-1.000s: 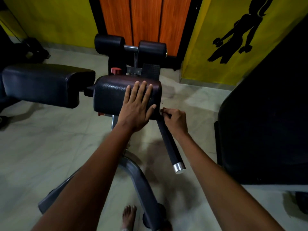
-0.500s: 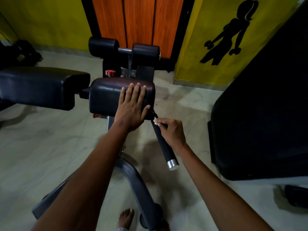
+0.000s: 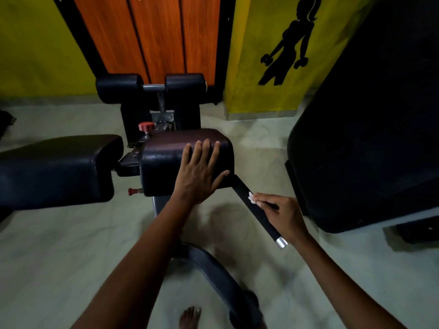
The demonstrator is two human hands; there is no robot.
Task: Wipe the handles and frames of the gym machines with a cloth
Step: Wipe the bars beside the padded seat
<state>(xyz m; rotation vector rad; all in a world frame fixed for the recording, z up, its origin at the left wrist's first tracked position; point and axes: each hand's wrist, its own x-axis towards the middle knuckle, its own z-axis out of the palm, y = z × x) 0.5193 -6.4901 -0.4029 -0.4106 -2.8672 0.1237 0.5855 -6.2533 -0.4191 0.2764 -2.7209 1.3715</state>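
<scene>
My right hand [image 3: 282, 216], pinching the cloth [image 3: 251, 197], has slid down the handle [image 3: 257, 211] from the pad [image 3: 166, 157]; left hand [image 3: 202, 173] spread flat on it; lower grip remains

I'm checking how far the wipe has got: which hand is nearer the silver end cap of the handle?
Right. The right hand grips the handle just above the silver end cap; the left hand rests on the pad, farther up.

Yellow walls [image 3: 35, 48] flank an orange wooden door [image 3: 161, 36] above a pale tiled floor [image 3: 47, 257].
</scene>
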